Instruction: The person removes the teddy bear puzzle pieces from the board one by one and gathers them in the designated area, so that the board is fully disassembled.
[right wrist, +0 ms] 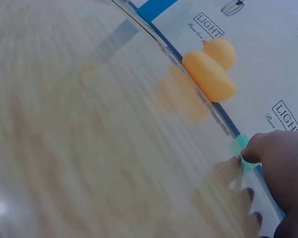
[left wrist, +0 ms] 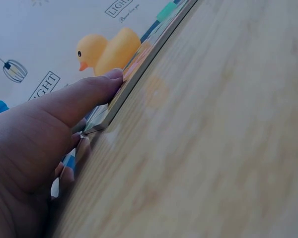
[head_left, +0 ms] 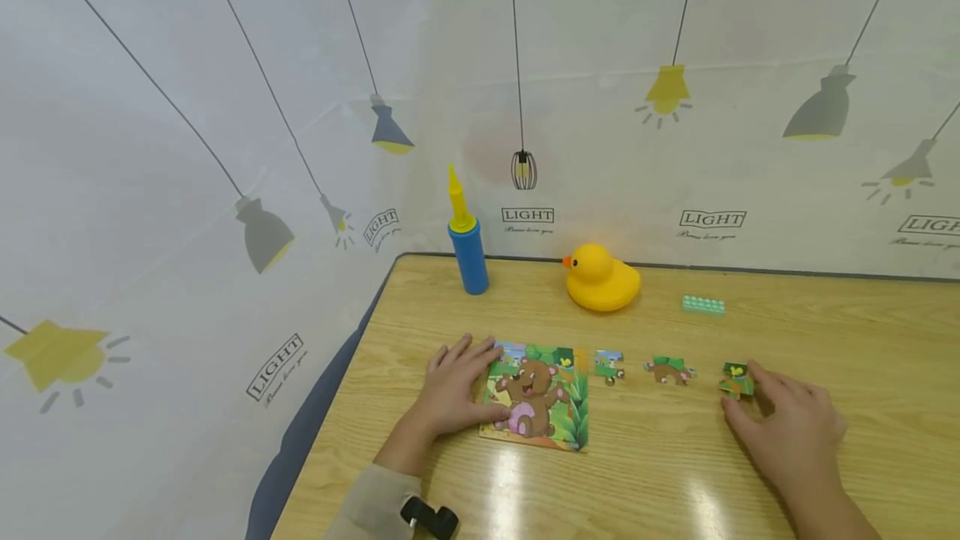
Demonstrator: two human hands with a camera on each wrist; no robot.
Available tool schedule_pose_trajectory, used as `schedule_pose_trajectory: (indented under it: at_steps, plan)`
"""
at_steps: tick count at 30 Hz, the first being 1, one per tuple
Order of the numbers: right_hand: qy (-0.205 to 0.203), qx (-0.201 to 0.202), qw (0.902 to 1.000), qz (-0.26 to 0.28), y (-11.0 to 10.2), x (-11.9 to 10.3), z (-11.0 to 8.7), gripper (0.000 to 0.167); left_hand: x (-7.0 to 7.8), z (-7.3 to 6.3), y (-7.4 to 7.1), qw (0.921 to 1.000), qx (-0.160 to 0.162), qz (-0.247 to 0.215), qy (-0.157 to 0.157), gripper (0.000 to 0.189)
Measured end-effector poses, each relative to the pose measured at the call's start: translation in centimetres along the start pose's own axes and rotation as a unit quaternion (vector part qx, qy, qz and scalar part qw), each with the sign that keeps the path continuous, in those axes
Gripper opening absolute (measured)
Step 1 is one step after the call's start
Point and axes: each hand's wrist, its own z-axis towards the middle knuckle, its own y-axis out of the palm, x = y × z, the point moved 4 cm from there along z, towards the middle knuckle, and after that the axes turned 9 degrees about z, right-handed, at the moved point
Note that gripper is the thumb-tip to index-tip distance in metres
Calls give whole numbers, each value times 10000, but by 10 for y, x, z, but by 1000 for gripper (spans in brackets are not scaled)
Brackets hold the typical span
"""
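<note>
A square bear jigsaw puzzle lies on the table. My left hand is at its left side with fingers spread out straight, the thumb resting on the puzzle's near left part. To the right of the puzzle, three loose pieces form a row: a blue-and-green piece, a brown-and-green piece and a green piece with a yellow patch. My right hand pinches that last piece between thumb and index finger. In the right wrist view the hand hides the piece.
Along the back stand a blue pump with a yellow nozzle and a yellow rubber duck. A mint-green studded block lies to the duck's right. Behind the wooden table hangs a white curtain printed with lamps.
</note>
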Motion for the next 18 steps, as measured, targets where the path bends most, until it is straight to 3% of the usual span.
schedule_pose_trajectory:
  at_steps: [7, 18]
  plan:
    - [441, -617, 9971, 33, 3, 7, 2, 61, 1, 1, 0, 10000, -10, 70, 26, 96]
    - [529, -727, 9959, 6, 4, 4, 0, 43, 1, 1, -1, 10000, -49, -2, -1, 96]
